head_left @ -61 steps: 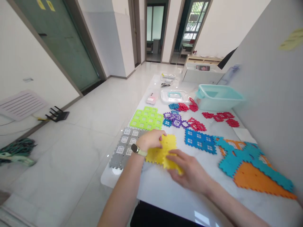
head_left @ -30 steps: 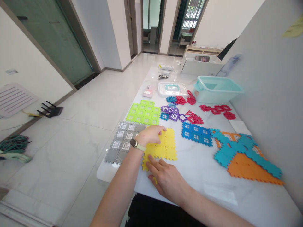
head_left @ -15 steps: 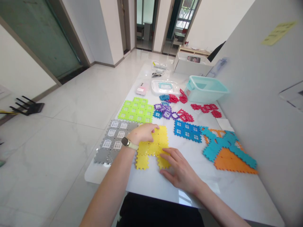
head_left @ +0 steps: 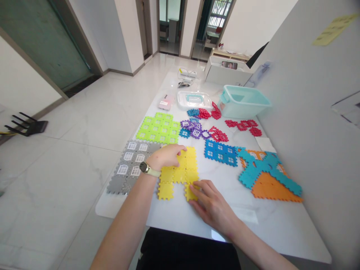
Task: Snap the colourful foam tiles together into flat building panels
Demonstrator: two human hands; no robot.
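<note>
A panel of joined yellow toothed building tiles (head_left: 180, 175) lies flat on the white table in front of me, with two legs pointing toward my body. My left hand (head_left: 165, 155) rests over its upper left part, fingers stretched out and pressing on top; a wristband is on that wrist. At the lower right leg, my right hand (head_left: 210, 200) has its fingertips on the yellow corner tile (head_left: 190, 192), with the thumb at the near edge. Under my left forearm and beside the yellow panel is a grey panel with white windows (head_left: 128, 165).
A lime-green panel (head_left: 158, 128) lies behind the grey one. Purple window tiles (head_left: 196, 132), red pieces (head_left: 218, 134) and a blue panel (head_left: 221, 152) sit farther back. Turquoise and orange panels (head_left: 270, 174) overlap at right. A mint tub (head_left: 244, 101) stands near the wall.
My right hand's fingers have drawn back from the panel's middle and closed in around the lower right tile. My left hand stays on the panel. The view has shifted slightly.
</note>
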